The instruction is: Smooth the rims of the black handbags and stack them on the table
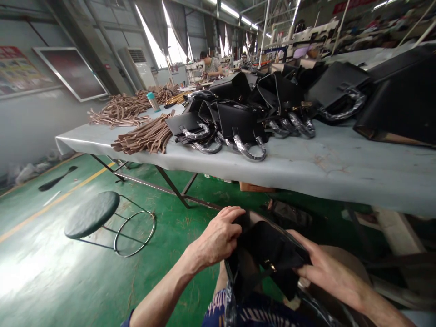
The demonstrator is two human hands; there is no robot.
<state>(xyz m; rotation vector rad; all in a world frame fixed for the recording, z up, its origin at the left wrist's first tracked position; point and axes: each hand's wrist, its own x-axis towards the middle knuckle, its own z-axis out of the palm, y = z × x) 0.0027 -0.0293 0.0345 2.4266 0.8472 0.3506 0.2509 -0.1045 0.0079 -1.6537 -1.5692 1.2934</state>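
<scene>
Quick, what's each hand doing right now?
Left hand: closed, gripping the black bag at its top edge.
Right hand: holding the black bag's side.

A long grey table (340, 168) is stretching across the workshop, carrying a heap of black handbags (238, 118) whose handles (250, 152) are lying wrapped in shiny film. Bundles of brown straps (146, 136) are spreading over its left end, and a teal-capped bottle (153, 101) is standing upright among them. A round black stool (91, 214) is standing on the green floor (51, 272) before the table, what seems to be a cardboard box (255, 187) is sitting beneath it, and far back a person (213, 66) is sitting at another bench.
</scene>
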